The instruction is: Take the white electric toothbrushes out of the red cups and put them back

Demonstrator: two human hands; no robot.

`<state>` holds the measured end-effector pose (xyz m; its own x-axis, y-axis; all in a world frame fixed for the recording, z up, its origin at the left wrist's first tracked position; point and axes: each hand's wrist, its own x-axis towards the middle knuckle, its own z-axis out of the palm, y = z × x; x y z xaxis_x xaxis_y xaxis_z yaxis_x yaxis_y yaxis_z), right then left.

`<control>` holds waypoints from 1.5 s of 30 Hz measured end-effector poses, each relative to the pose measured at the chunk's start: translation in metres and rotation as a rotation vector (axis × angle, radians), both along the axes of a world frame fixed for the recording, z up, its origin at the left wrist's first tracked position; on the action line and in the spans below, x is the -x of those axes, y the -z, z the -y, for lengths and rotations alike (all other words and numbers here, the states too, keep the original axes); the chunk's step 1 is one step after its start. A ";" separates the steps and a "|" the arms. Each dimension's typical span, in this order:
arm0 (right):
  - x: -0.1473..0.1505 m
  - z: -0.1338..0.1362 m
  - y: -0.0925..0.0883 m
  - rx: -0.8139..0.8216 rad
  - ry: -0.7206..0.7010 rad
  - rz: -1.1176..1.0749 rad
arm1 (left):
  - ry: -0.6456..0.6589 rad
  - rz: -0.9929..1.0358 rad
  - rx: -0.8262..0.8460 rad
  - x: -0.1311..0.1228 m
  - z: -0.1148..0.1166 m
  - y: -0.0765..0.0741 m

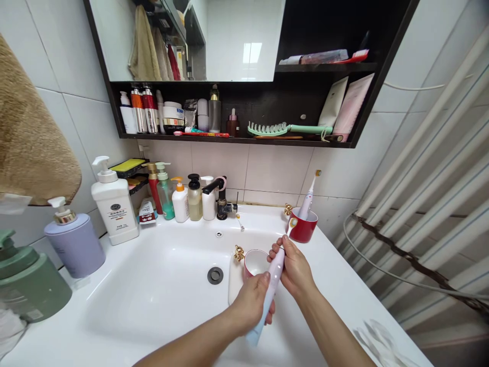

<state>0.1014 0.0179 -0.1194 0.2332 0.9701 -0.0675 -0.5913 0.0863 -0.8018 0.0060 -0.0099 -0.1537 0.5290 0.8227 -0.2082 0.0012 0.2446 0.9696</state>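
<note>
An electric toothbrush point(275, 267), with a handle fading from pink to light blue, slants upward over the right side of the sink. My left hand point(250, 303) is wrapped round its handle. At the upper end, the fingers of my right hand point(296, 266) are closed round the neck of the brush head point(292, 225), whose bristles look yellowish. Partly hidden behind my left hand is a cup point(255, 260), white inside, with a gold ornate handle point(239, 253). Beneath it lies a white slab-like thing point(233, 285). A red cup point(304, 229) on the back right corner holds a second electric toothbrush point(306, 204).
The white sink point(153, 275) has a drain point(215, 275) and a black faucet point(219, 196). Several pump bottles point(179, 201) line its back left rim. Above hangs a dark cabinet point(263, 97) with a green hairbrush point(290, 129). White pipes point(431, 199) stand at the right.
</note>
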 end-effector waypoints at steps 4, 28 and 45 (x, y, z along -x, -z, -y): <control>-0.001 -0.001 0.001 0.007 -0.013 -0.027 | 0.023 0.035 0.101 -0.001 0.001 0.001; -0.039 -0.021 0.013 0.082 0.223 0.307 | 0.024 -0.113 -0.051 0.004 0.000 0.007; 0.005 -0.155 0.035 0.354 0.163 1.644 | -0.303 0.161 0.213 0.002 -0.017 -0.003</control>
<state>0.0964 0.1729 -0.1545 0.3614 0.9222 0.1379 0.8258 -0.2478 -0.5066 0.0045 0.0070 -0.1507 0.3085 0.8940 -0.3249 -0.2496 0.4057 0.8793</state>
